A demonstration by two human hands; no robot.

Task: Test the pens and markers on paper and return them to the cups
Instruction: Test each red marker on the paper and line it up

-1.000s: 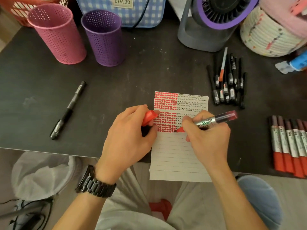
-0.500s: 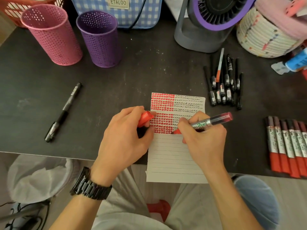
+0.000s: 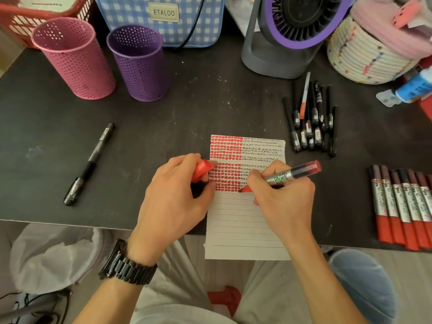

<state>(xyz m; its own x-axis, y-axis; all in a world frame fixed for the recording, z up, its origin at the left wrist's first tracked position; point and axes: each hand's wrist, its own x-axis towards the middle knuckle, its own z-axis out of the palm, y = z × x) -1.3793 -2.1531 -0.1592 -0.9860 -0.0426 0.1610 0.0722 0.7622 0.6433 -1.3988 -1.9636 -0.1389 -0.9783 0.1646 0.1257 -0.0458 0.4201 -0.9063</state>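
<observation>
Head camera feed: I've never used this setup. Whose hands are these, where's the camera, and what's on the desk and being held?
There is no robot: a person wears the one camera on the head, looking down at their own hands. The right hand grips an uncapped red marker, tip on the lined paper. The left hand holds the red cap. On the dark desk stand a pink cup and a purple cup; a lone black pen lies left, a bunch of black pens and a row of red markers right.
</observation>
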